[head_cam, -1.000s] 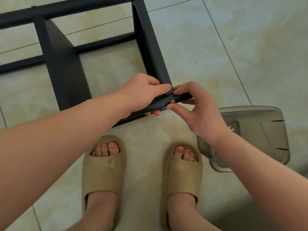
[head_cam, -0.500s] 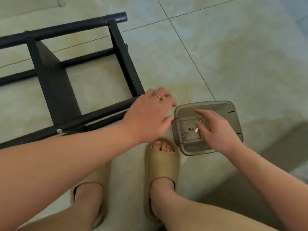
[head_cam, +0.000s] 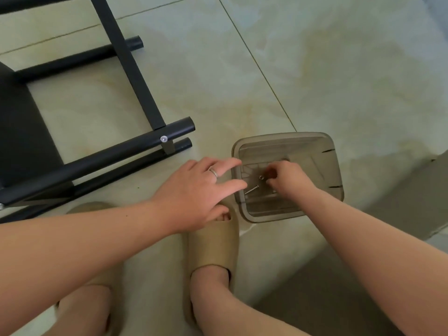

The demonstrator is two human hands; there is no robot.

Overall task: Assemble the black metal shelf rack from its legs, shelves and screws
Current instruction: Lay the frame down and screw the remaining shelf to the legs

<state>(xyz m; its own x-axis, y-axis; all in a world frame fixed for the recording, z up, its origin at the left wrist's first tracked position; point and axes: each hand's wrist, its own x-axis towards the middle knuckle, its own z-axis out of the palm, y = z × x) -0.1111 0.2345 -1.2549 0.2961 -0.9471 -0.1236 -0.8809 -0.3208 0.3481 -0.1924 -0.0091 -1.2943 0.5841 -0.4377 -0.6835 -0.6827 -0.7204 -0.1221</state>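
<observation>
Fingers (head_cam: 272, 181) of my right hand (head_cam: 288, 181) are curled down into the smoky plastic tray (head_cam: 315, 146) on the floor tiles (head_cam: 315, 69), thumb and forefinger drawn together. I cannot tell from here whether they have anything pinched. A long screw (head_cam: 252, 189) lies on the tray bottom just left of those fingertips, apart from them, and a small ring-shaped nut (head_cam: 261, 177) sits just beside them. My left hand (head_cam: 194, 190) is released, fingers spread, the tips at the tray's left rim, holding nothing. The black rack (head_cam: 135, 151) lies on its side to the left, touched by neither hand, with a silver screw head (head_cam: 164, 138) seated in its near leg. Half a second back my right fingers lay straight in the tray; now they are bunched. A second ago both hands were at that leg's end.
</observation>
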